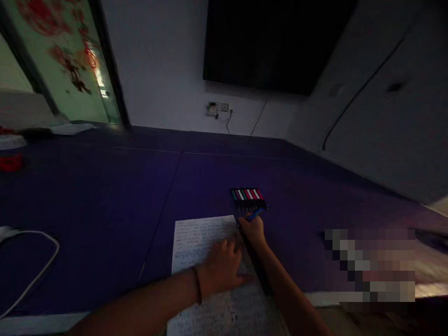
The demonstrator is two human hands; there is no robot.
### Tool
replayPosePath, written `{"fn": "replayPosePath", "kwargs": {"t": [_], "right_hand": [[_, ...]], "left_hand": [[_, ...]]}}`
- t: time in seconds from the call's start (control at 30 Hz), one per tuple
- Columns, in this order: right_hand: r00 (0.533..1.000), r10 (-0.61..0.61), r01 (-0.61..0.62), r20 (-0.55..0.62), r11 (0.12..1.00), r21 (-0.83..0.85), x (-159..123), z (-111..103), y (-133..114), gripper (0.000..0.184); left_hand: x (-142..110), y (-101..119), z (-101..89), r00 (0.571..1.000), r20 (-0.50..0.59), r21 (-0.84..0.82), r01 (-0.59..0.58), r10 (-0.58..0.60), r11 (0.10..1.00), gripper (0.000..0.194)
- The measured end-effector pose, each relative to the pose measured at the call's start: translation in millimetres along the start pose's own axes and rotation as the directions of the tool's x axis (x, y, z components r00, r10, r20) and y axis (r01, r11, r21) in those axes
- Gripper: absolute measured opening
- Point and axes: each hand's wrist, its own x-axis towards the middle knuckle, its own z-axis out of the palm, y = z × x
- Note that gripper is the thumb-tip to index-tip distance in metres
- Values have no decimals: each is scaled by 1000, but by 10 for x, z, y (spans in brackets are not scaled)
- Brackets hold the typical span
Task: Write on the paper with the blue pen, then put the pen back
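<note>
A sheet of paper point(191, 233) covered in handwriting lies on the purple table, its lower part running out of the bottom of the view. My left hand point(224, 266) rests on the sheet with thumb and fingers apart, holding nothing. A dark band point(198, 284) circles that wrist. At the sheet's upper right edge, my right hand point(254, 229) is closed round a blue pen point(255, 214), which slants up to the right. Just beyond it lies a row of several pens or markers point(248, 198) with coloured and white parts, side by side.
The purple table point(115, 196) reaches back to the wall. A white cable point(52, 242) curves over its left side. At the far left are a red object point(11, 162) and some papers point(72, 128). A dark screen point(273, 42) hangs above a socket point(220, 107). A blurred patch point(371, 266) covers the right front.
</note>
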Motion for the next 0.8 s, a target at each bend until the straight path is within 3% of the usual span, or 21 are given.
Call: {"fn": "replayPosePath", "kwargs": {"t": [0.43,0.6,0.8], "right_hand": [[998,50,-50,-39,999,10,-34,-16,-62,28],[997,64,-66,29,996,64,-78,-7,-104,37],[999,32,-33,20,999,39,-101,-5,-120,25]], "left_hand": [[5,13,-23,1000,-6,-33,-4,3,999,77],[13,30,-44,1000,-6,-14,-6,6,1000,82],[10,45,-53,1000,4,-8,10,-10,1000,79]]}}
